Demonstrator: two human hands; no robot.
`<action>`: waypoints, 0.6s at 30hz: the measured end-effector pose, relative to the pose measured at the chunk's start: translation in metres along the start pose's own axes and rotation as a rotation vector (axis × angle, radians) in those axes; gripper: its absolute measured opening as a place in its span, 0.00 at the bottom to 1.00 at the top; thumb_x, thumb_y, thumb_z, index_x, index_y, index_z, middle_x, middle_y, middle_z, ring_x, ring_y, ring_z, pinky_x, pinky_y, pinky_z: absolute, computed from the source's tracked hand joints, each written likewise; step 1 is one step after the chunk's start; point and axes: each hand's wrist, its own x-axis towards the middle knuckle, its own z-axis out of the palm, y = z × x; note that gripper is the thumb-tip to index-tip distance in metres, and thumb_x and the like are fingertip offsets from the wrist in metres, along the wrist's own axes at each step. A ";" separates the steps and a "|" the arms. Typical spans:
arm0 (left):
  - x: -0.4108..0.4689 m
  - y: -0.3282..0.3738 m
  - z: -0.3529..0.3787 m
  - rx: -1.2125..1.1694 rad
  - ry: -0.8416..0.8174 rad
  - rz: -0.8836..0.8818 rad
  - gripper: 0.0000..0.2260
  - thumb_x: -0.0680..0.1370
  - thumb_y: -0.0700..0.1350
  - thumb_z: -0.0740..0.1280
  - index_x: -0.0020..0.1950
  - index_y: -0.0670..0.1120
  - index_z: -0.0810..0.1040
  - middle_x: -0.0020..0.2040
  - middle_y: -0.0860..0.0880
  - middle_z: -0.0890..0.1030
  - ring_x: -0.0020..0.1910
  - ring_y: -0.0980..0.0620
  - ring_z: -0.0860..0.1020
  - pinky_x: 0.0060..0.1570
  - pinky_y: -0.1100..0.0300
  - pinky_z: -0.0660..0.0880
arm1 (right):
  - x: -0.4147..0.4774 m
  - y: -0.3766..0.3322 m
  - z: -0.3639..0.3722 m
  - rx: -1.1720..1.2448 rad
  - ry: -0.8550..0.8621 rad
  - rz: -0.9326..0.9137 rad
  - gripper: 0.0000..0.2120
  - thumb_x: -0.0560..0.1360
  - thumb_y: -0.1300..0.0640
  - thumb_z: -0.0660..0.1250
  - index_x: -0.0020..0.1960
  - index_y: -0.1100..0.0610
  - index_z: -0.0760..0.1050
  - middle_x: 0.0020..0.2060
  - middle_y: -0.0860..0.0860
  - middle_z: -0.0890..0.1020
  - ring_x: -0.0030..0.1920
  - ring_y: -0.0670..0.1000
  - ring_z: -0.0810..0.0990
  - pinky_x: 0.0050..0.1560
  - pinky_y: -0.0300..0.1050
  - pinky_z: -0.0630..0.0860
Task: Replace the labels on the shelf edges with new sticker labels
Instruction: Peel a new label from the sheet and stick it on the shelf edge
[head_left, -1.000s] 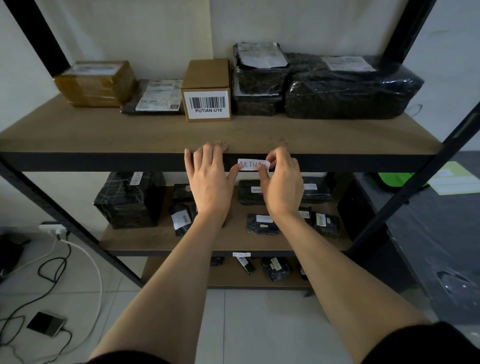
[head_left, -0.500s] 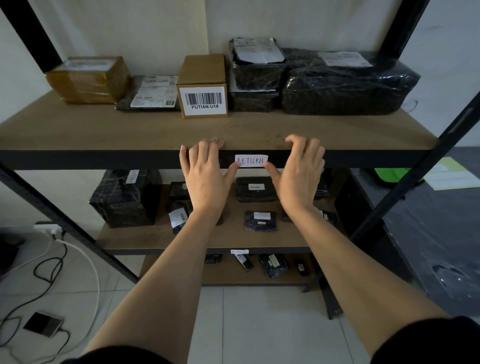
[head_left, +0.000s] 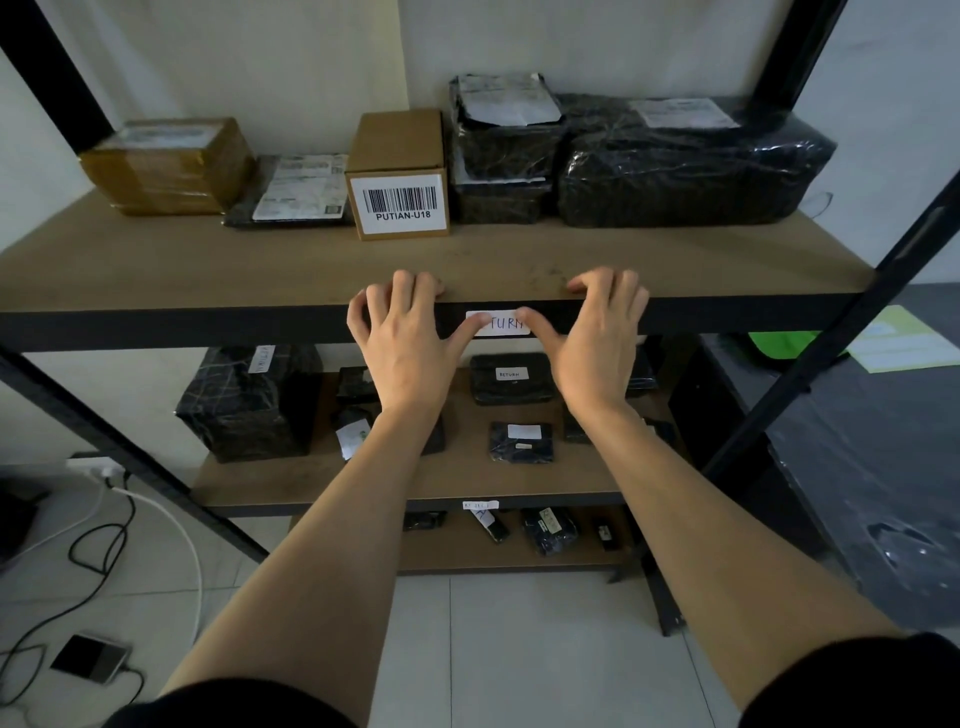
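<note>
A white sticker label (head_left: 501, 324) with handwritten "RETURN" sits on the black front edge of the top shelf (head_left: 208, 325). My left hand (head_left: 408, 343) presses its thumb on the label's left end, fingers resting on the shelf board above. My right hand (head_left: 597, 338) presses its thumb on the label's right end, fingers hooked over the shelf top. A second small white label (head_left: 480, 504) is stuck on the edge of the shelf below.
The top shelf holds a cardboard box (head_left: 397, 174) marked PUTIAN-U18, a taped brown parcel (head_left: 166, 163) and black wrapped parcels (head_left: 691, 166). Lower shelves hold small black parcels (head_left: 511, 376). Cables and a phone (head_left: 88, 657) lie on the tiled floor at left.
My right hand let go of the label's right end and spread its fingers over the shelf top. Both thumbs have slid onto the label's ends, covering part of the writing.
</note>
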 end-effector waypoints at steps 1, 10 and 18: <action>0.000 0.000 0.000 0.000 0.004 0.000 0.24 0.72 0.66 0.64 0.53 0.46 0.75 0.51 0.47 0.74 0.54 0.43 0.70 0.63 0.47 0.60 | 0.000 -0.002 0.001 -0.012 0.003 0.009 0.30 0.66 0.37 0.71 0.51 0.61 0.71 0.49 0.58 0.74 0.49 0.56 0.71 0.45 0.44 0.70; -0.001 -0.013 -0.005 -0.025 -0.019 0.083 0.18 0.76 0.58 0.65 0.56 0.46 0.76 0.52 0.46 0.75 0.56 0.43 0.71 0.65 0.48 0.58 | 0.001 0.000 0.002 -0.020 -0.024 0.006 0.30 0.65 0.38 0.72 0.52 0.61 0.71 0.50 0.58 0.74 0.51 0.57 0.70 0.50 0.43 0.67; -0.003 -0.013 -0.004 -0.027 -0.010 0.081 0.18 0.75 0.56 0.67 0.58 0.45 0.77 0.52 0.46 0.76 0.55 0.44 0.70 0.66 0.49 0.58 | -0.004 0.004 0.003 -0.062 -0.025 -0.036 0.31 0.62 0.44 0.78 0.54 0.61 0.70 0.52 0.59 0.74 0.51 0.57 0.71 0.48 0.45 0.70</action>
